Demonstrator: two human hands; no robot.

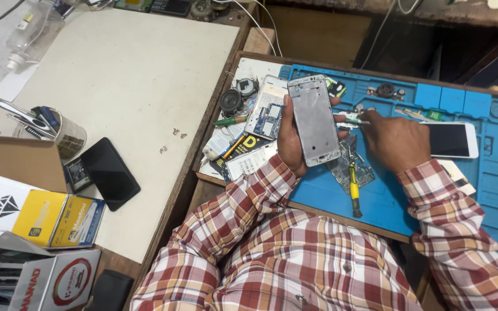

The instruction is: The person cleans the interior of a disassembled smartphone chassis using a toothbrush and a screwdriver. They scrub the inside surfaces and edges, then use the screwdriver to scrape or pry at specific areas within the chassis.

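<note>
One phone frame (pixel 314 120) in left grip (pixel 291 137), one small white part (pixel 350 119) pinched in right grip (pixel 395 140).

a wooden bench (pixel 200 150) carries a blue mat (pixel 491 173) and a pale board (pixel 134 86).

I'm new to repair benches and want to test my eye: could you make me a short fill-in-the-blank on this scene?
1. The left hand holds a silver phone frame ____ the blue work mat.
2. The right hand is ____ the white phone.
3. The yellow-handled screwdriver lies on the ____ mat.

Missing words: above; beside; blue
</note>
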